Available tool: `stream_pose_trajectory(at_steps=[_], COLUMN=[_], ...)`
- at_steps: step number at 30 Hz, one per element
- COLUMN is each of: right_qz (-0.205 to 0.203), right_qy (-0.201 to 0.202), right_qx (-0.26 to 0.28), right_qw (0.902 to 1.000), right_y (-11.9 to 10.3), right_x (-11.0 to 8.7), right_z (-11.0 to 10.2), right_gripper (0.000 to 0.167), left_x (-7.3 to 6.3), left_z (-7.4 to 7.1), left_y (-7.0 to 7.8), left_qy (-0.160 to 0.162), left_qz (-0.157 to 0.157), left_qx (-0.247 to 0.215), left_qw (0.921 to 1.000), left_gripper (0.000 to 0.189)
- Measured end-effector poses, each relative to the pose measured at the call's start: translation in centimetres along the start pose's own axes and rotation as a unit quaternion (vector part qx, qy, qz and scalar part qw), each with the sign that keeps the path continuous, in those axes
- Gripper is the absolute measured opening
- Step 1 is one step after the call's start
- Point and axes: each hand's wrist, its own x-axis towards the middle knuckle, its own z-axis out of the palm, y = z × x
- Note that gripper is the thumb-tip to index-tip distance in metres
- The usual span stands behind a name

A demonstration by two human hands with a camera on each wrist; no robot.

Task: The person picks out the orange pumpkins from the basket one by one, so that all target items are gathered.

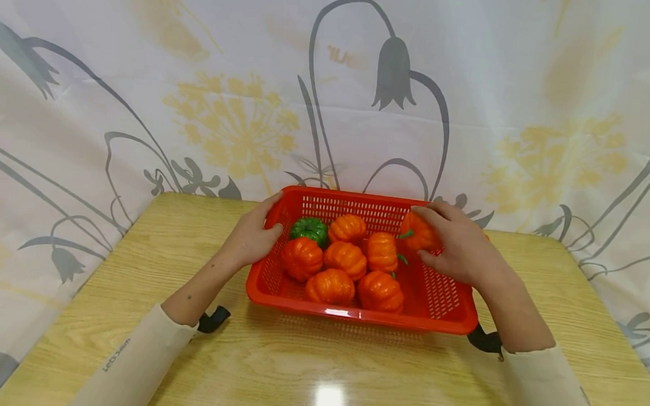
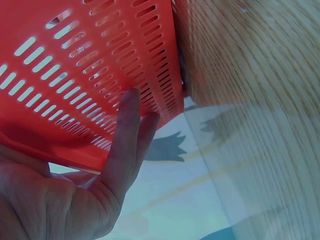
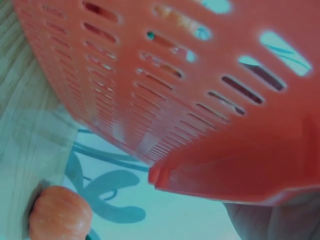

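A red plastic basket [image 1: 351,316] with slotted sides holds several small orange pumpkins [image 1: 345,259] and one green pumpkin [image 1: 309,231]. My left hand [image 1: 253,234] grips the basket's left rim, its thumb over the edge; in the left wrist view two fingers lie along the outside of the slotted wall. At the basket's back right, my right hand [image 1: 458,244] holds an orange pumpkin [image 1: 415,232] with a green stem, fingers over its top and thumb on the near side. The right wrist view mostly shows the basket's outer wall, with part of that hand above the rim.
Another orange pumpkin [image 3: 60,214] lies outside the basket on the wooden table [image 1: 267,375], off its right side. A flower-patterned cloth [image 1: 332,103] hangs behind the table. Black straps [image 1: 214,319] show below the wrists.
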Motion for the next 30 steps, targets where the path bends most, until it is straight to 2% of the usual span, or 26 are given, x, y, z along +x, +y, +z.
stream_pose_trajectory(at_steps=[16,24,30], right_qz=[0.081,0.105,0.115], right_qy=[0.03,0.091,0.105], right_qx=[0.062,0.067,0.078], right_qw=[0.9943,0.988,0.9848], right_y=[-1.2,-1.6,-1.4], right_x=[-1.1,-1.4,-2.0], right_z=[-0.2,-0.9,-0.9], right_gripper=[0.077,0.068,0.068], left_x=[-0.1,-0.1,-0.1], left_z=[0.1,0.1,0.1], left_y=[-0.1,-0.1,-0.1], left_qy=[0.0,-0.003,-0.005], left_qz=[0.0,0.001,-0.003], left_qx=[-0.005,-0.003,-0.003], left_qw=[1.0,1.0,1.0], left_gripper=[0.069,0.069,0.069])
